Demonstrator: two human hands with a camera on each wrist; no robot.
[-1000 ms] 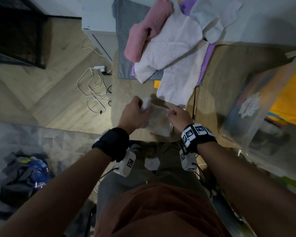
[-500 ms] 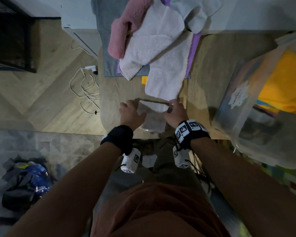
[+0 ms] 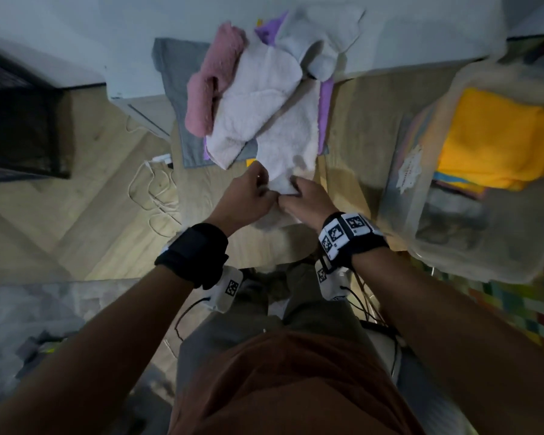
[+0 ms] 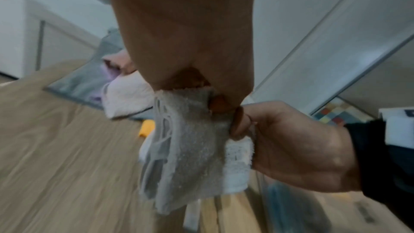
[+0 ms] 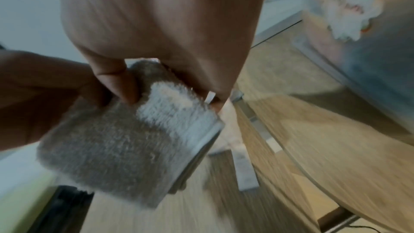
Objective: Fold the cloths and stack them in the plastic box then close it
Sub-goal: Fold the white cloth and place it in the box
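Note:
A small folded grey-beige cloth [image 4: 190, 148] hangs above the wooden table [image 3: 368, 120], held from both sides. My left hand [image 3: 264, 189] pinches its upper edge, and my right hand [image 3: 288, 200] grips the same edge, thumb pressed on the fabric [image 5: 125, 148]. The hands almost touch each other. To the right stands the clear plastic box [image 3: 405, 171], open, with a folded yellow cloth [image 3: 496, 139] on top of other folded ones inside. Behind my hands lies a loose pile: a white cloth [image 3: 264, 98], a pink cloth [image 3: 214, 80], and purple and grey ones under them.
A white cable [image 3: 151, 196] and a plug lie on the wooden floor left of the table. A white cabinet wall [image 3: 421, 32] runs along the back. My legs are under the table's near edge. A colourful checked mat [image 3: 522, 306] shows at the right.
The cloth lay on the table between my spread hands; now it is folded smaller and lifted, with both hands drawn close together on its top edge.

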